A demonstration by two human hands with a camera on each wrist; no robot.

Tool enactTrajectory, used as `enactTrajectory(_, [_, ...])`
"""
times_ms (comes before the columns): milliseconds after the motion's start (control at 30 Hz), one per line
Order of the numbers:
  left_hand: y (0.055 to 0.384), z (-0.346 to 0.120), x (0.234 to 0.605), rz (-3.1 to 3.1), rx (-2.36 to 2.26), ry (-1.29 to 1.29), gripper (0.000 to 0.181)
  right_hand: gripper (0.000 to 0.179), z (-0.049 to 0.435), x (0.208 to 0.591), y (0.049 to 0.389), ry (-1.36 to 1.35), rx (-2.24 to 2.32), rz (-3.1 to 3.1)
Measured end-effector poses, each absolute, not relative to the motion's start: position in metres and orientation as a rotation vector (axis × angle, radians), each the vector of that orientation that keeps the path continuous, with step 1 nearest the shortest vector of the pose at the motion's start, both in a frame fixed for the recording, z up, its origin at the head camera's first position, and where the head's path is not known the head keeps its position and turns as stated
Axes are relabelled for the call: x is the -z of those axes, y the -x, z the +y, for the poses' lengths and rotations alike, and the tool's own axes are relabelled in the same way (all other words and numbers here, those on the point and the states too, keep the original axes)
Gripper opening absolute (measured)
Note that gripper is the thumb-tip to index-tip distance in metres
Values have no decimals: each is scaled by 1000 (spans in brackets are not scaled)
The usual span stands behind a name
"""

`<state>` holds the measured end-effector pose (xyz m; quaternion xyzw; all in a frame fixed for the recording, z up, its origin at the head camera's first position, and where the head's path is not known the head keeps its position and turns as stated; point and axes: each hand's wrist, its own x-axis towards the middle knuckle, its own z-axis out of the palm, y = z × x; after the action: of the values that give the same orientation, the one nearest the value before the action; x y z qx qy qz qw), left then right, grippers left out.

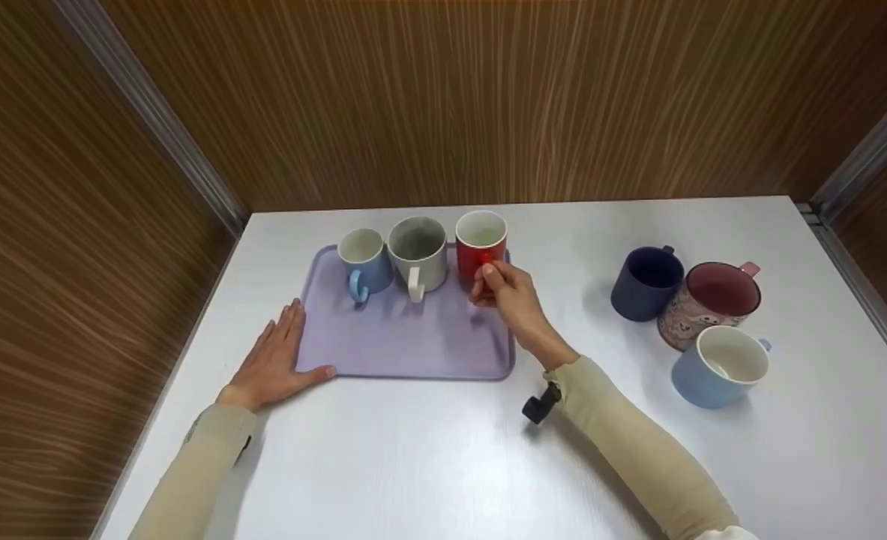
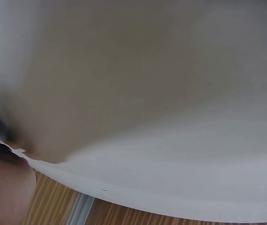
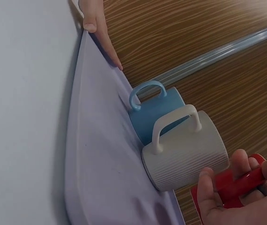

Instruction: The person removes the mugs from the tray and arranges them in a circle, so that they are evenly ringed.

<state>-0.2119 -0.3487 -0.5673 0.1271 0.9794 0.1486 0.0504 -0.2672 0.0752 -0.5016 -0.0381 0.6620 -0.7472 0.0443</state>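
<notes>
A red mug (image 1: 471, 251) with a white inside stands at the back right of the lilac tray (image 1: 406, 349). My right hand (image 1: 516, 304) grips its handle, fingers curled round it; the right wrist view shows this close up at the red handle (image 3: 246, 183). Left of it on the tray are a white ribbed mug (image 1: 430, 274) and a light blue mug (image 1: 372, 274), handles toward me. My left hand (image 1: 269, 364) lies flat at the tray's front left corner, fingers along the left edge and thumb along the front edge. The left wrist view is mostly blurred sleeve and table.
On the white table (image 1: 413, 457), to the right, a navy mug (image 1: 638, 296), a pink patterned mug (image 1: 683, 319) and another light blue mug (image 1: 702, 382) stand close together. A wood-grain panel (image 1: 450, 105) rises behind the table, with more panels at both sides.
</notes>
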Motion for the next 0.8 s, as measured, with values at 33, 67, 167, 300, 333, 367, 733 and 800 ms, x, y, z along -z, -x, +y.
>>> enactTrajectory(33, [212,-348,568,2980,-454,-387,131,27,77,501,267,111,2292,2013])
enactTrajectory(67, [212,-348,568,2978,-454,-386,131,27,80,501,266,111,2301,2006])
enactTrajectory(167, [212,-348,568,2978,-464,-392,131,27,88,499,263,104,2318,1995])
enactTrajectory(300, [212,-348,567,2982,-478,-394,131,28,99,498,260,108,2301,2015])
enactTrajectory(333, [211,-349,567,2982,-482,-393,131,28,102,498,259,110,2292,2025])
enactTrajectory(367, [211,-349,568,2983,-485,-394,132,29,105,499,259,108,2288,2030])
enactTrajectory(733, [211,-350,569,2982,-482,-408,131,29,134,508,250,129,2319,2018])
enactTrajectory(800, [211,-350,569,2984,-475,-402,131,28,138,509,247,139,2322,2019])
